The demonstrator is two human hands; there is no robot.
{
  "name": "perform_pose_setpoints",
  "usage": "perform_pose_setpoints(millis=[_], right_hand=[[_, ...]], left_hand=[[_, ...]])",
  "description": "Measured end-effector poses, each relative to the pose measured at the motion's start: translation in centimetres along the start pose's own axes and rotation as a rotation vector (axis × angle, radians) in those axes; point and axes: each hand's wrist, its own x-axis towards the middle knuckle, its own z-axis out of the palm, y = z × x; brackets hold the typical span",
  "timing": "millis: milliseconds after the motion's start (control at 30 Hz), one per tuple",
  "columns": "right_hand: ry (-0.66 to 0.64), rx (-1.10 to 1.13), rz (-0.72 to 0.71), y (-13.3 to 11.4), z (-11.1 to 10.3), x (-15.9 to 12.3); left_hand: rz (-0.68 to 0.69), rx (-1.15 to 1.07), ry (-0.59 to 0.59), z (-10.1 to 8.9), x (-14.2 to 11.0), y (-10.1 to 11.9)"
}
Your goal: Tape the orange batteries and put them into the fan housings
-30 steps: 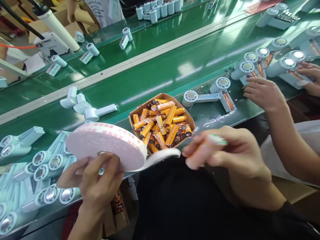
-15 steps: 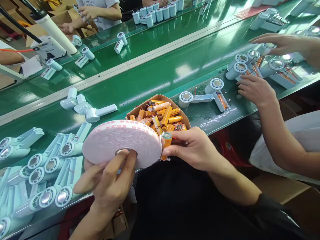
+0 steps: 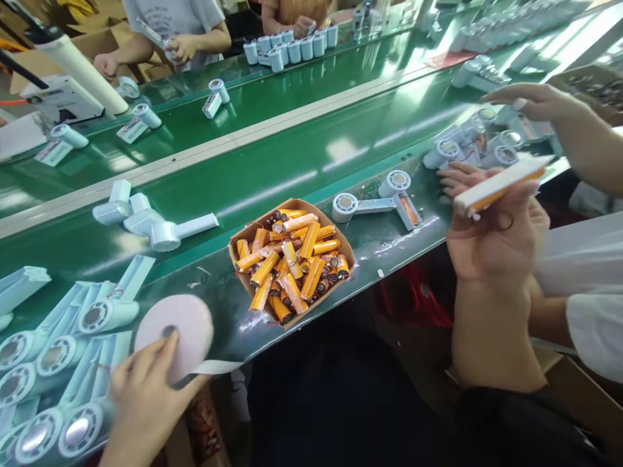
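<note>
My left hand [image 3: 148, 392] grips a roll of white double-sided tape [image 3: 192, 327] near the bench edge, its fingertips in the core hole. A loose tape end sticks out to the right. Raised at the right, my right hand [image 3: 499, 243] holds an orange battery [image 3: 511, 186] with a white tape strip along its upper side. A thin wire hangs beneath it. Between my hands, a cardboard box [image 3: 351, 259] full of orange wired batteries [image 3: 292, 292] sits on the bench.
Pale blue fan housings [image 3: 78, 350] crowd the left; more lie near the belt [image 3: 272, 172]. Two open housings [image 3: 377, 204] rest right of the box. A co-worker's hand [image 3: 549, 107] reaches over housings close behind my right hand. Other people work across the belt.
My right hand has moved far right and up with the battery, away from the tape roll. My left hand has lowered the roll leftward, uncovering the box of batteries.
</note>
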Motion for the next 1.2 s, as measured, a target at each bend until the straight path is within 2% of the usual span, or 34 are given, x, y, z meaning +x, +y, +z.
perform_pose_setpoints(millis=[67,100,167,233,267,333,400,433,500,600,700,767,833,933,1033,1100,1200], right_hand=[[-0.007,-0.036,0.052,0.4,-1.9,-0.4],[-0.017,-0.059,0.086,1.1,-2.4,-1.0],[-0.018,-0.088,0.145,2.8,-2.7,-2.6],[-0.019,-0.092,0.195,4.0,-2.4,-3.7],[-0.017,-0.090,0.200,4.2,-2.1,-4.0],[-0.020,-0.088,0.180,3.8,-1.7,-4.1],[-0.026,-0.097,0.137,2.6,-1.8,-3.8],[-0.025,-0.105,0.112,1.9,-2.2,-3.6],[-0.017,-0.130,0.070,0.6,-3.3,-3.4],[-0.017,-0.163,0.070,-0.6,-5.3,-3.2],[-0.021,-0.204,0.100,-0.8,-6.6,-2.4],[-0.021,-0.264,0.098,-0.7,-6.5,-1.3],[-0.063,-0.344,0.096,-0.2,-5.5,0.1],[-0.199,-0.428,0.087,1.2,-2.4,3.1],[-0.367,-0.544,0.049,3.9,2.0,6.5],[-0.486,-0.689,0.003,6.2,5.1,8.9],[-0.646,-0.882,-0.088,9.7,9.2,11.8]], left_hand=[[-0.099,0.003,0.042,-0.7,0.9,-0.9],[-0.124,-0.012,0.079,-1.0,2.0,-0.3],[-0.067,-0.108,0.136,-1.2,6.1,3.0],[0.129,-0.212,0.158,-0.7,12.2,7.8],[0.245,-0.231,0.089,-0.2,15.9,10.4],[0.368,-0.183,-0.097,1.5,23.4,15.4],[0.371,-0.085,-0.237,3.5,29.7,19.6],[0.368,-0.039,-0.320,4.4,32.2,21.4],[0.411,0.046,-0.479,5.9,35.3,24.3],[0.516,0.104,-0.581,7.0,36.9,26.4],[0.579,0.104,-0.580,6.8,38.1,25.5],[0.617,0.122,-0.570,6.3,39.7,23.5],[0.628,0.161,-0.572,6.0,41.7,20.5],[0.589,0.210,-0.620,6.0,44.3,15.7],[0.569,0.181,-0.652,6.8,45.7,12.1],[0.576,0.142,-0.667,7.4,46.1,10.9],[0.557,0.089,-0.670,7.9,46.4,10.4]])
